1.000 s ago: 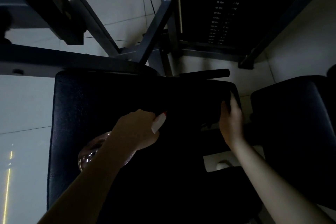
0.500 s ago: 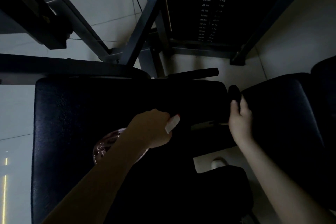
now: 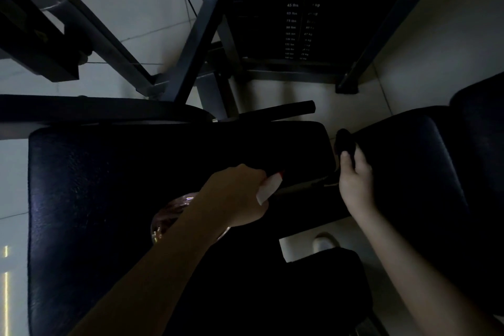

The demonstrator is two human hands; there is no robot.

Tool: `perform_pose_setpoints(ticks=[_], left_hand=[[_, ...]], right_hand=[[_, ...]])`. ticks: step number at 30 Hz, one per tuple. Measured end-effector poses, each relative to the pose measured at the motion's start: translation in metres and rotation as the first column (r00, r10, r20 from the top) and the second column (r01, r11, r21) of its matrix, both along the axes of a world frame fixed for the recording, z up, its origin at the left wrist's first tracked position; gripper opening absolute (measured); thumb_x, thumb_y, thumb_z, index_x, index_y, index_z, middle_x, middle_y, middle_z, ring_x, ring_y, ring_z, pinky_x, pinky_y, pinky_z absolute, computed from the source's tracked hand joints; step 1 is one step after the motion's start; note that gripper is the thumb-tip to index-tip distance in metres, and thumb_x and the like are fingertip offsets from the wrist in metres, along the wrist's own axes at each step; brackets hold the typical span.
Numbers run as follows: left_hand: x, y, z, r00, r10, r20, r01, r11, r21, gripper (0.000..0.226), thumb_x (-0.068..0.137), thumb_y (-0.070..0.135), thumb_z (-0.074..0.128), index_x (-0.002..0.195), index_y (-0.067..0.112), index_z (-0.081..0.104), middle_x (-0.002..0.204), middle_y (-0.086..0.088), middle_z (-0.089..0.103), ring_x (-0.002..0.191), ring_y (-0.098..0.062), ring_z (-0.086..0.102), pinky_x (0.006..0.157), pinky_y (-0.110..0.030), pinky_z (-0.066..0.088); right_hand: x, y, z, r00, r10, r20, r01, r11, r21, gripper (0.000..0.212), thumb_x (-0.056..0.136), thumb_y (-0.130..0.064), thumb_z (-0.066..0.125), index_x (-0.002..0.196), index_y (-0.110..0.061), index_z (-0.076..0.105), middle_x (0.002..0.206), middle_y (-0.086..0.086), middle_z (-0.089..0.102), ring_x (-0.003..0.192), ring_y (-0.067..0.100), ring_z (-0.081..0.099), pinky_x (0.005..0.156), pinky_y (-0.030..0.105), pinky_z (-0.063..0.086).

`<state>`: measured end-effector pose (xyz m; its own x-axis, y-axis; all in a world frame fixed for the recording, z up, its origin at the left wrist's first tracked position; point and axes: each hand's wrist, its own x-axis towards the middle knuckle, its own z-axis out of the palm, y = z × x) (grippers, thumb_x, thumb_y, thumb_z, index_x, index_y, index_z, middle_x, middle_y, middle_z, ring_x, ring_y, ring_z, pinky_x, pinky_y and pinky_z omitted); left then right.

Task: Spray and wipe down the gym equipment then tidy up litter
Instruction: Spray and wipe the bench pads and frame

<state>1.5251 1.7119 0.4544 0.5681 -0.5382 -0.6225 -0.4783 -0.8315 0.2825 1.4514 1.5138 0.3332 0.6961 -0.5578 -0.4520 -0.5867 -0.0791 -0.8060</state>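
We are looking down at the big black pad (image 3: 109, 199). Over the middle of the pad, our left hand (image 3: 240, 196) is wrapping tight around the top of the spray bottle (image 3: 169, 215). The bottle's white nozzle (image 3: 268, 188) is pointing toward the pad's right side. Just past the pad's right edge, our right hand (image 3: 354, 180) is curling its fingers around a small dark thing (image 3: 345, 142). It is too dark to tell what that thing is. Beyond the pad's far edge, the weight stack (image 3: 300, 16) is standing on the pale floor (image 3: 152, 16).
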Motion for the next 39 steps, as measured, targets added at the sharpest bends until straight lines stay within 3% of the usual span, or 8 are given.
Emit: perform_pose_setpoints(ticks=[7,11,15,17,20,27,33,39], left_hand=[[0.004,-0.001,0.003,0.999,-0.038,0.028,0.039,0.999,-0.033,0.043,0.093,0.023,0.046,0.136,0.025,0.04,0.115,-0.004,0.059,0.105,-0.026,0.058,0.082,-0.033,0.049],[0.005,0.013,0.012,0.979,0.199,-0.042,-0.203,0.961,-0.186,0.031,0.088,0.021,0.052,0.118,0.015,0.055,0.098,-0.003,0.064,0.088,-0.023,0.064,0.07,-0.029,0.049],[0.009,0.029,0.014,0.887,0.436,-0.151,-0.461,0.842,-0.281,0.04,0.068,0.031,0.048,0.101,0.012,0.059,0.085,-0.007,0.067,0.07,-0.032,0.066,0.065,-0.045,0.056],[0.011,0.032,0.014,0.856,0.486,-0.179,-0.518,0.802,-0.298,0.031,0.066,0.029,0.05,0.093,0.016,0.059,0.079,-0.008,0.066,0.067,-0.033,0.065,0.063,-0.05,0.055],[0.013,0.033,0.015,0.833,0.51,-0.214,-0.553,0.776,-0.302,0.017,0.069,0.029,0.052,0.083,0.02,0.055,0.072,-0.005,0.064,0.06,-0.029,0.064,0.06,-0.051,0.055],[0.014,0.04,0.023,0.813,0.532,-0.239,-0.583,0.743,-0.33,0.023,0.071,0.029,0.05,0.088,0.015,0.057,0.072,-0.006,0.065,0.061,-0.027,0.065,0.062,-0.051,0.055],[0.014,0.047,0.027,0.732,0.626,-0.267,-0.676,0.625,-0.39,0.018,0.07,0.024,0.055,0.087,0.018,0.058,0.076,-0.009,0.064,0.061,-0.028,0.066,0.061,-0.051,0.056],[0.015,0.056,0.029,0.682,0.666,-0.303,-0.72,0.536,-0.442,0.011,0.083,0.004,0.058,0.093,0.01,0.059,0.078,-0.013,0.065,0.058,-0.026,0.066,0.055,-0.04,0.057]], right_hand=[[0.016,0.003,-0.021,0.992,0.117,0.042,-0.116,0.993,-0.022,0.045,0.101,-0.018,0.039,0.145,-0.012,0.035,0.147,0.01,0.04,0.137,0.024,0.036,0.114,0.041,0.028],[0.035,0.011,-0.043,0.948,0.319,-0.012,-0.314,0.924,-0.217,0.051,0.1,-0.017,0.041,0.149,-0.016,0.026,0.157,0.005,0.018,0.145,0.022,0.015,0.117,0.036,0.016],[0.064,-0.006,-0.054,0.976,0.217,0.033,-0.216,0.976,-0.038,0.045,0.101,-0.02,0.041,0.144,-0.014,0.036,0.151,0.008,0.035,0.14,0.021,0.03,0.116,0.039,0.025],[0.078,0.002,-0.048,0.979,0.206,0.003,-0.203,0.966,-0.161,0.043,0.1,-0.018,0.041,0.141,-0.009,0.041,0.145,0.011,0.043,0.135,0.026,0.037,0.113,0.039,0.029],[0.056,0.035,-0.031,0.918,0.395,0.03,-0.346,0.835,-0.429,0.045,0.097,-0.019,0.043,0.141,-0.007,0.042,0.144,0.014,0.044,0.134,0.03,0.036,0.111,0.035,0.024],[0.029,0.015,-0.028,0.727,0.662,-0.182,-0.636,0.55,-0.542,0.059,0.093,-0.047,0.028,0.146,-0.024,0.032,0.154,-0.002,0.029,0.144,0.023,0.019,0.114,0.051,0.018],[0.072,0.061,-0.021,0.923,0.347,-0.165,-0.382,0.778,-0.499,0.051,0.1,-0.033,0.034,0.148,-0.018,0.028,0.157,0.003,0.021,0.145,0.029,0.014,0.115,0.048,0.011],[0.028,0.055,-0.026,0.671,0.741,0.015,-0.613,0.566,-0.551,0.052,0.096,-0.037,0.031,0.145,-0.018,0.035,0.152,0.006,0.033,0.14,0.029,0.026,0.11,0.051,0.028]])
